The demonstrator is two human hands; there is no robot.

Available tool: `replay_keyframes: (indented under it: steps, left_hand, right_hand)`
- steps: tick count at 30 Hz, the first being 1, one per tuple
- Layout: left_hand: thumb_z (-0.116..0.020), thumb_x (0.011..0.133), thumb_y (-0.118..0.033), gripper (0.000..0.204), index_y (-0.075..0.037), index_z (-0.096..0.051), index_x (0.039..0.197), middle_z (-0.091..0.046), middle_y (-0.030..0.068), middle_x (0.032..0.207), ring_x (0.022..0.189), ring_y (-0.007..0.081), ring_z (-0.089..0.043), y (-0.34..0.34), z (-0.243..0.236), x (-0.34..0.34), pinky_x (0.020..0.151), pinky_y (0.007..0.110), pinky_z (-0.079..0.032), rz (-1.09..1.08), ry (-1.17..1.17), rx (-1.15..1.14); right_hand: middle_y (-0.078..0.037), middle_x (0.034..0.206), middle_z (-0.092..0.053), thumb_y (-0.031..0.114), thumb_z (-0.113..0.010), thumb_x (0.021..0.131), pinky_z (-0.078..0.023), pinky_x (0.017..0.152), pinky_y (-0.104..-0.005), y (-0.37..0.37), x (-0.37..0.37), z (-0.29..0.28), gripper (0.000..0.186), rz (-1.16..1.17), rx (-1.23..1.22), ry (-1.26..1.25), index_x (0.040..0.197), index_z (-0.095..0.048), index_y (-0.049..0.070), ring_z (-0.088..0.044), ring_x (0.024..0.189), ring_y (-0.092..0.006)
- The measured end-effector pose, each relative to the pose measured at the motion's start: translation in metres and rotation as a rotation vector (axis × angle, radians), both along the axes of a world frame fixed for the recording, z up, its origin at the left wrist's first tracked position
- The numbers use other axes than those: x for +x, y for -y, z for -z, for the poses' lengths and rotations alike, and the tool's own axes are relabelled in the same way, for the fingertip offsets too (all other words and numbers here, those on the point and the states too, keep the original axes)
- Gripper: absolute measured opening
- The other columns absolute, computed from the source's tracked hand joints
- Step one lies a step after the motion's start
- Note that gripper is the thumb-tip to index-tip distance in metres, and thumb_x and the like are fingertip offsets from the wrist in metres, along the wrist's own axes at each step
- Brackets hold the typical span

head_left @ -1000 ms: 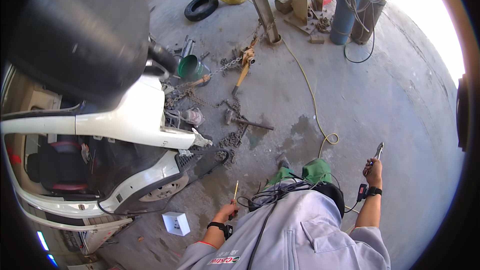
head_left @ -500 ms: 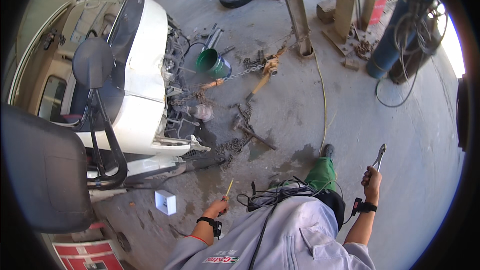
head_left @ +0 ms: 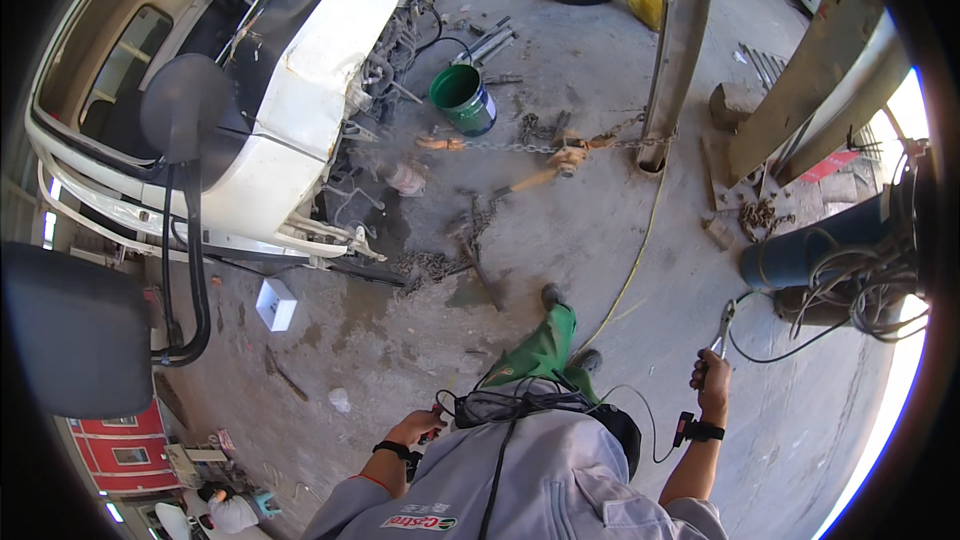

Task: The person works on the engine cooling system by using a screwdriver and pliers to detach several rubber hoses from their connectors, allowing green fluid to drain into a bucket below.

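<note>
My left hand (head_left: 410, 428), at the lower middle, is closed around a screwdriver (head_left: 432, 434) with a red handle. Its shaft hardly shows now. Off to the right, my right hand (head_left: 711, 377) grips metal pliers (head_left: 725, 324), their jaws pointing up and away from me. Both hands are in the air, apart from any other object. Dark cables (head_left: 530, 387) lie bunched at my waist, between the hands.
Left stands a white truck cab (head_left: 290, 90) with exposed front parts and a mirror (head_left: 75, 330). A chain with an orange lever hoist (head_left: 568, 160) runs to a steel post (head_left: 680, 50). Around are a green bucket (head_left: 463, 100), hammer (head_left: 483, 265), white box (head_left: 275, 305), blue cylinder (head_left: 815, 245) and another person (head_left: 232, 510).
My view has turned, and the cylinder and post show lower and further right. A second shoe of mine has come into view. Both hands keep their tools; the screwdriver's yellow shaft is less visible.
</note>
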State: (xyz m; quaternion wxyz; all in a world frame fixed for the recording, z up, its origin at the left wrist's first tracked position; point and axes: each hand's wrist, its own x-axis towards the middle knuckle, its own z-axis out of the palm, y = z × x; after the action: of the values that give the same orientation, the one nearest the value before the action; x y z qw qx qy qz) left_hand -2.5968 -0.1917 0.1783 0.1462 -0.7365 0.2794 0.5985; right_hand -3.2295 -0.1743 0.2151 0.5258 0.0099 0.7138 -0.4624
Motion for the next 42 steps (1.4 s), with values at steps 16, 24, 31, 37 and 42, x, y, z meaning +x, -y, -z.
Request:
replay_keyframes:
  steps: [16, 24, 31, 37, 42]
  left_hand:
    - [-0.073, 0.088, -0.023, 0.026, -0.002, -0.064, 0.077, -0.06, 0.0076, 0.065, 0.052, 0.0188, -0.053, 0.24, 0.029, -0.14, 0.049, 0.034, -0.041, -0.332, -0.047, -0.208]
    - [-0.073, 0.085, -0.023, 0.024, -0.004, -0.063, 0.074, -0.06, 0.0064, 0.064, 0.051, 0.0159, -0.055, 0.297, 0.019, -0.217, 0.046, 0.031, -0.041, -0.486, -0.006, -0.08]
    - [-0.065, 0.088, -0.016, 0.02, -0.003, -0.064, 0.073, -0.06, 0.0058, 0.065, 0.052, 0.016, -0.056, 0.291, 0.019, -0.295, 0.048, 0.031, -0.043, -0.921, 0.008, -0.291]
    - [-0.062, 0.091, -0.017, 0.023, -0.001, -0.066, 0.075, -0.063, 0.0074, 0.07, 0.058, 0.0161, -0.056, 0.269, 0.045, -0.335, 0.052, 0.032, -0.044, -1.061, 0.071, -0.246]
    - [-0.058, 0.1, -0.03, 0.043, 0.0, -0.065, 0.07, -0.058, 0.0066, 0.061, 0.047, 0.0159, -0.049, 0.28, 0.045, -0.345, 0.045, 0.033, -0.036, -1.043, 0.154, -0.123]
  right_hand:
    - [0.001, 0.06, -0.048, 0.023, -0.058, 0.094, -0.037, 0.04, -0.0276, 0.235, -0.092, -0.024, 0.021, -0.161, 0.037, -0.124, 0.083, -0.059, 0.004, -0.044, 0.044, -0.0102]
    - [-0.001, 0.061, -0.051, 0.026, -0.06, 0.093, -0.038, 0.043, -0.0299, 0.395, -0.158, 0.0, 0.025, -0.46, 0.114, -0.097, 0.082, -0.061, 0.004, -0.046, 0.045, -0.0121]
    - [0.0, 0.062, -0.052, 0.027, -0.062, 0.092, -0.037, 0.043, -0.0293, 0.56, -0.184, -0.011, 0.024, -0.748, 0.038, -0.069, 0.084, -0.063, 0.004, -0.046, 0.046, -0.0119]
    - [0.0, 0.063, -0.052, 0.027, -0.064, 0.093, -0.04, 0.043, -0.0285, 0.664, -0.155, -0.031, 0.025, -0.994, -0.013, -0.089, 0.079, -0.06, 0.006, -0.049, 0.047, -0.0108]
    - [-0.001, 0.061, -0.051, 0.027, -0.064, 0.092, -0.041, 0.043, -0.0292, 0.711, -0.128, -0.034, 0.029, -1.069, -0.09, -0.096, 0.073, -0.058, 0.007, -0.049, 0.047, -0.0121]
